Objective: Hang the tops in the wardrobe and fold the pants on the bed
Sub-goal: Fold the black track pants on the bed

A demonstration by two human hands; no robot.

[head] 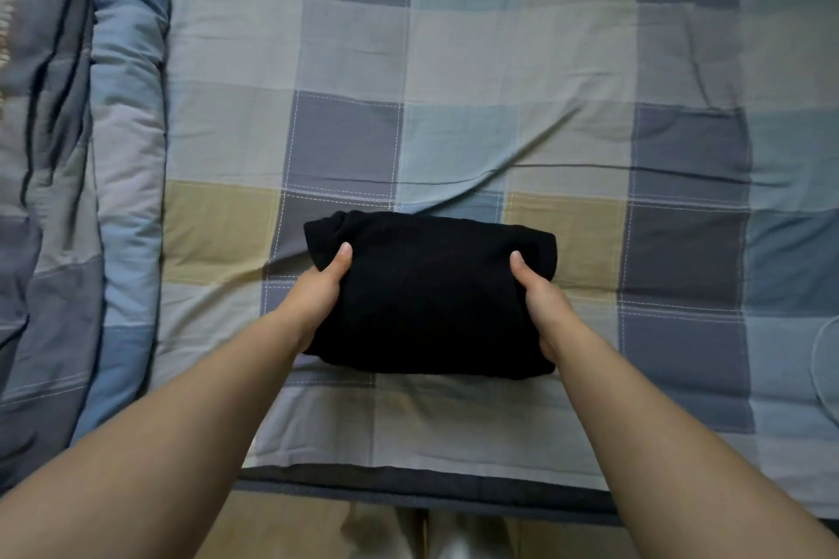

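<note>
Gripping a folded black garment at both ends on the checked bed.

The folded black pants [431, 295] lay just below the middle of the frame on the bed [454, 59], whose sheet was checked in blue, grey, cream and tan. The left hand [318, 295] clasped the bundle's left edge, thumb on top and fingers hidden beneath; the right hand [540, 304] held the right edge likewise. A rumpled quilt [91, 127] in matching checks ran down the frame's left side. No brand, label or writing could be read anywhere.
</note>
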